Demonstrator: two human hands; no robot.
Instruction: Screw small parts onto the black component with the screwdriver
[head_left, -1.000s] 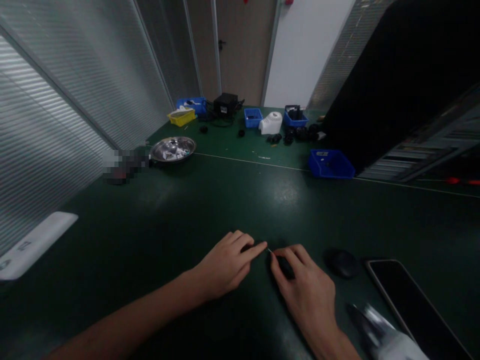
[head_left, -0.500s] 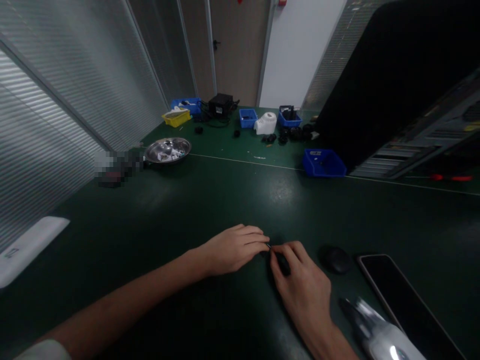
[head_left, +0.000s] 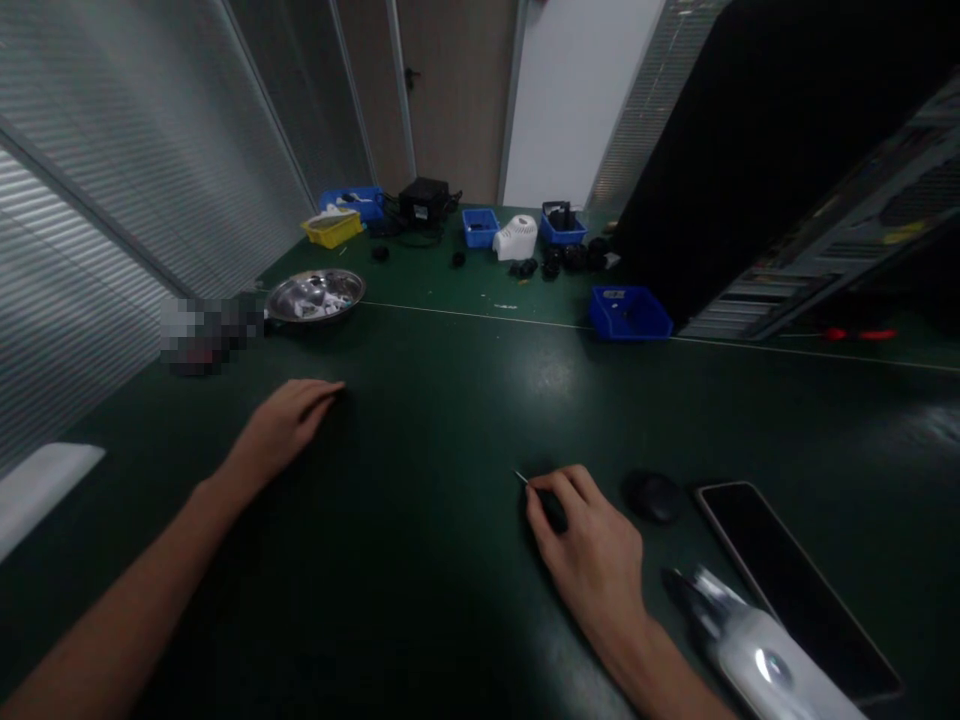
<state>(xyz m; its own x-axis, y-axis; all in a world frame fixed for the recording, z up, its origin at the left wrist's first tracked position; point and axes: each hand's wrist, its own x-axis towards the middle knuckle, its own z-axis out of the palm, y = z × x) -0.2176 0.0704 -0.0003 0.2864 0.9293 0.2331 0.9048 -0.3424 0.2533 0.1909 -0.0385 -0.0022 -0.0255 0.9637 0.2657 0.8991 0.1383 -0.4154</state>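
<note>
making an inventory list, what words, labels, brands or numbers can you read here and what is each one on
No text can be read for certain.
Pale label on the nearest blue bin: too small and blurred.
Whitish label on the black box at the back: too small.

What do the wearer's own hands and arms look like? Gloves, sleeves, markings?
Left hand and right hand are ungloved, with slender fingers. No sleeves, rings, watch or markings show on the visible hands and forearms; fine nail detail is too blurred to tell.
</note>
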